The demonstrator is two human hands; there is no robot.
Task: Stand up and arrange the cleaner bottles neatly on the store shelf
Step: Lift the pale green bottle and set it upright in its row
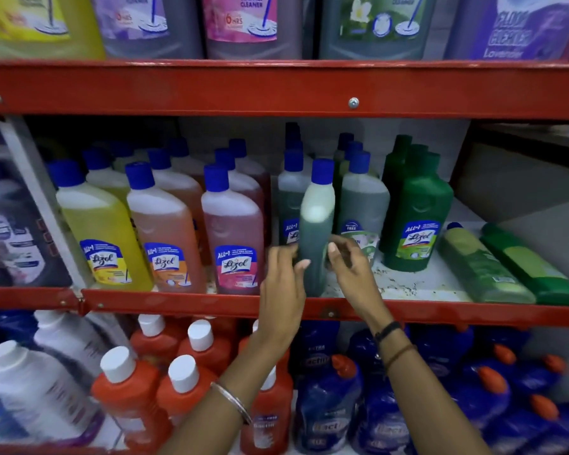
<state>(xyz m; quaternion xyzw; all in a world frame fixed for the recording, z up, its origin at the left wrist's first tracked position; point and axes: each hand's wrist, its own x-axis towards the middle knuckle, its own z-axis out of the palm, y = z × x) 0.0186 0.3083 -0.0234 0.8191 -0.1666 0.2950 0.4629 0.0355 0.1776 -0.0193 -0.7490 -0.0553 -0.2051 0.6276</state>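
A dark green cleaner bottle [314, 224] with a blue cap stands upright, edge-on, near the front of the middle shelf [408, 284]. My left hand [284, 277] touches its left side with spread fingers. My right hand [349, 261] is at its right side, thumb and fingers curled close to it. Two green bottles lie flat at the right: a pale green one [480, 267] and a darker one [532, 267]. An opaque green bottle [418, 221] stands upright between them and my hands. Rows of yellow [102, 228], orange [165, 231] and pink [232, 234] bottles stand at the left.
The red shelf rail [178, 302] runs along the front edge. Large cleaner jugs [250, 24] fill the upper shelf. Below are orange bottles [135, 392] with white caps and blue bottles [329, 402] with orange caps. Bare white shelf shows in front of the standing green bottles.
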